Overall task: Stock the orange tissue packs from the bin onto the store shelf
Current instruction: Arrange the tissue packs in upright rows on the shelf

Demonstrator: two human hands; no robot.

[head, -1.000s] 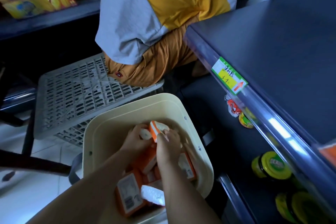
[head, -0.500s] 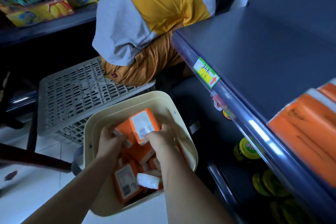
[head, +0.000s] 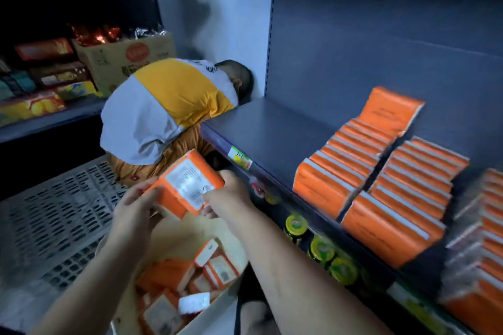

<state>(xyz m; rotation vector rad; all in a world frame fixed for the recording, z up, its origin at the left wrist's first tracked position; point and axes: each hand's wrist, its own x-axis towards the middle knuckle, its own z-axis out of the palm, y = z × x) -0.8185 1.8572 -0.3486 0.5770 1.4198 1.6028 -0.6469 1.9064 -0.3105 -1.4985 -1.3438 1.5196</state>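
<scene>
Both hands hold a stack of orange tissue packs [head: 187, 185] lifted above the cream bin [head: 217, 310]. My left hand [head: 136, 209] grips the stack's left end and my right hand [head: 228, 196] grips its right end. Several more orange packs [head: 190, 280] lie loose in the bin below. On the dark store shelf [head: 275, 128] to the right stand rows of orange tissue packs [head: 381, 171], packed upright. The held stack hangs left of the shelf's front edge, level with the yellow price tag [head: 241, 158].
A person in a yellow and grey shirt [head: 168, 106] crouches ahead beside the shelf's left end. A grey slotted crate [head: 54, 217] lies at left. Yellow-lidded jars [head: 321, 247] sit on the lower shelf. Snack boxes and a cardboard carton [head: 125, 57] fill the left shelves.
Both hands have lifted the orange packs up out of the bin toward the shelf. My view has swung up and right, bringing the stocked shelf rows into sight.
</scene>
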